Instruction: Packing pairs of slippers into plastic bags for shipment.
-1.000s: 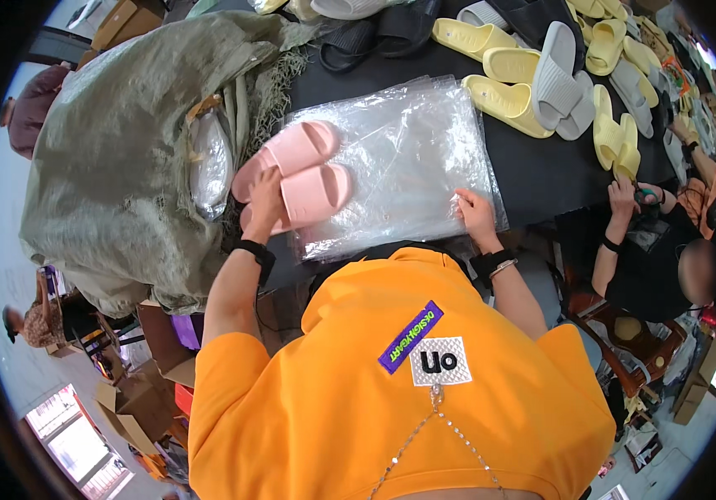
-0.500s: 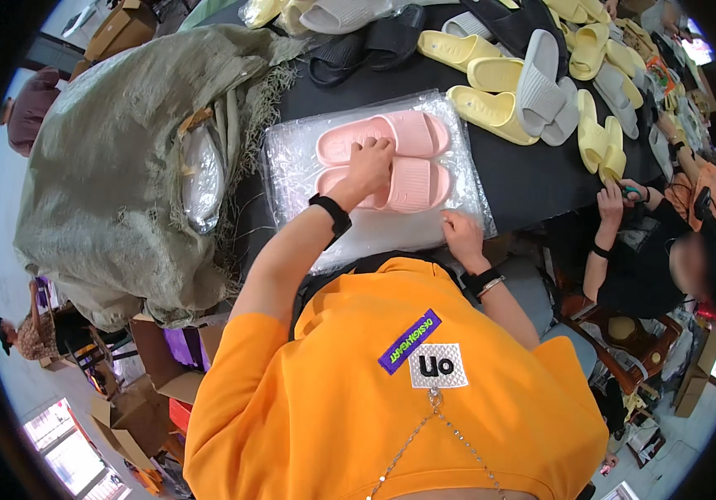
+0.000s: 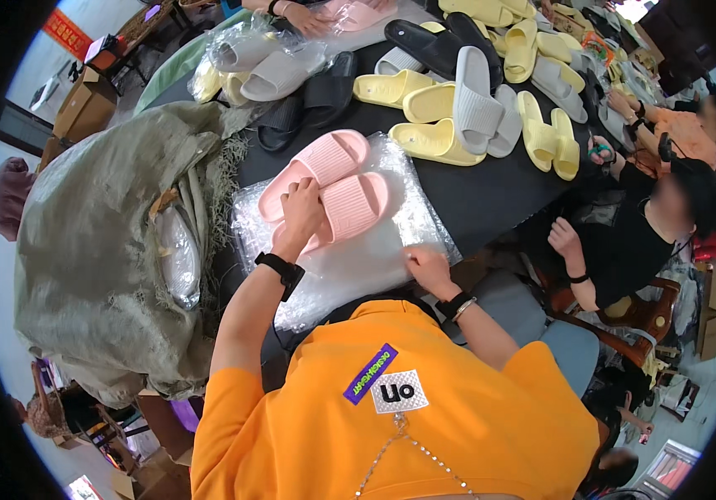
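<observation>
A pair of pink slide slippers lies side by side on a stack of clear plastic bags, toes toward the far right. My left hand is closed over the inner edges of both slippers, near their straps; its fingertips are partly hidden. At the stack's near right edge, my right hand is closed, thumb and fingers together on the edge of the top plastic bag. Beyond the pink pair stand black slippers, and yellow slippers lie to the right.
A big greenish woven sack bulges beside the table on the left. Grey slippers and several more pairs cover the far side of the black tabletop. A co-worker in black sits at the right; another person's hands show at the far edge.
The pink slippers have shifted left and turned, toes now pointing more away from me, with my left hand on them. The whole view has swung, bringing the far table edge into sight.
</observation>
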A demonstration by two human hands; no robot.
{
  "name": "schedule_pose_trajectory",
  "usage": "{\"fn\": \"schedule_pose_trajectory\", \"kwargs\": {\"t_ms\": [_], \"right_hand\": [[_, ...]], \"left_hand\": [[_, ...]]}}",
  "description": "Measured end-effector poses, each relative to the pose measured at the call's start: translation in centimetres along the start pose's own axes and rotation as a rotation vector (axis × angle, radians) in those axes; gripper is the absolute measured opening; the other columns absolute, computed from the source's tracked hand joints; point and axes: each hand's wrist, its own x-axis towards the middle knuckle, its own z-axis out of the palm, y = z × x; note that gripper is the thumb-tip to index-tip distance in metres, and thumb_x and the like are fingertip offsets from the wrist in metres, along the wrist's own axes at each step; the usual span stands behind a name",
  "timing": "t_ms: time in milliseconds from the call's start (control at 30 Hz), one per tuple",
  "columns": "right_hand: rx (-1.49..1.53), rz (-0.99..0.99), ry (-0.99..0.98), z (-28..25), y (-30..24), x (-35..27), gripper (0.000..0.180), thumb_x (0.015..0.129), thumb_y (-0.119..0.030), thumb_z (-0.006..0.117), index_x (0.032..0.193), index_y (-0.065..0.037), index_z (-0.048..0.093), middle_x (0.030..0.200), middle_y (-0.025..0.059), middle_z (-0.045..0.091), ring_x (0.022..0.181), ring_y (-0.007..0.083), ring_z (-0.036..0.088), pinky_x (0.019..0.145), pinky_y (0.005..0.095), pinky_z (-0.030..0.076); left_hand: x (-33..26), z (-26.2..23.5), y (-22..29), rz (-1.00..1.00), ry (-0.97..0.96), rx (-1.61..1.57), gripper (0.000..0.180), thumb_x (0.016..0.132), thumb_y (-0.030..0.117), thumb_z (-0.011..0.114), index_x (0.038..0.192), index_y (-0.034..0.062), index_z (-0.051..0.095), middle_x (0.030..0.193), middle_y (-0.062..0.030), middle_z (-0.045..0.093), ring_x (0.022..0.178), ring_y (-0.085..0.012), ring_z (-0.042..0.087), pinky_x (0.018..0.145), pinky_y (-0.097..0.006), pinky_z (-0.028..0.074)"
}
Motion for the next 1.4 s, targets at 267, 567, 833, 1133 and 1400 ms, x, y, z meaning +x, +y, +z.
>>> {"fn": "schedule_pose_trajectory", "kwargs": {"t_ms": [267,567,833,1133,1400], "right_hand": [[0.46,-0.035,0.182,-4.6,-4.1,3.4,0.054,0.08,-0.007,0.059,0.13,-0.003,0.039,0.124,0.0179,0.04,0.106,0.0281,0.047,0.085,0.0338,0.045],[0.584,0.049,-0.141,-5.6,-4.1,5.4,0.044,0.076,-0.003,0.057,0.12,-0.001,0.05,0.102,0.0146,0.057,0.09,0.0214,0.058,0.08,0.03,0.047],[0.69,0.19,-0.134,-7.0,-1.5,7.3,0.028,0.078,-0.005,0.058,0.105,0.002,0.057,0.095,0.0095,0.06,0.075,0.014,0.061,0.064,0.0261,0.049],[0.632,0.232,-0.26,-2.4,-1.1,5.2,0.048,0.079,-0.009,0.062,0.121,0.003,0.044,0.103,0.01,0.055,0.083,0.0158,0.055,0.066,0.0275,0.048],[0.92,0.309,-0.256,-0.3,1.6,7.2,0.033,0.081,-0.004,0.054,0.113,-0.004,0.047,0.088,0.0061,0.056,0.07,0.0133,0.057,0.057,0.0239,0.049]], "left_hand": [[-4.0,-1.6,2.8,0.236,0.045,0.024,0.025,0.072,0.007,0.054,0.096,0.0061,0.058,0.106,-0.0069,0.055,0.098,-0.0279,0.049,0.078,-0.043,0.037],[-7.7,1.0,4.2,0.383,-0.006,-0.206,0.027,0.074,0.011,0.052,0.1,0.0052,0.057,0.111,-0.0079,0.054,0.104,-0.0281,0.046,0.084,-0.042,0.035],[-8.5,1.0,1.5,0.264,0.09,-0.386,0.049,0.068,0.007,0.061,0.116,0.0169,0.054,0.116,-0.0101,0.053,0.105,-0.0291,0.049,0.085,-0.042,0.038],[-9.1,1.2,4.1,0.132,-0.018,-0.217,0.021,0.073,0.017,0.056,0.094,0.0155,0.059,0.093,-0.0071,0.06,0.091,-0.0268,0.057,0.074,-0.046,0.042],[-8.9,5.1,2.9,0.198,0.057,-0.414,0.024,0.08,0.018,0.052,0.103,0.0156,0.055,0.105,-0.0053,0.054,0.1,-0.0275,0.05,0.079,-0.045,0.038]]}}
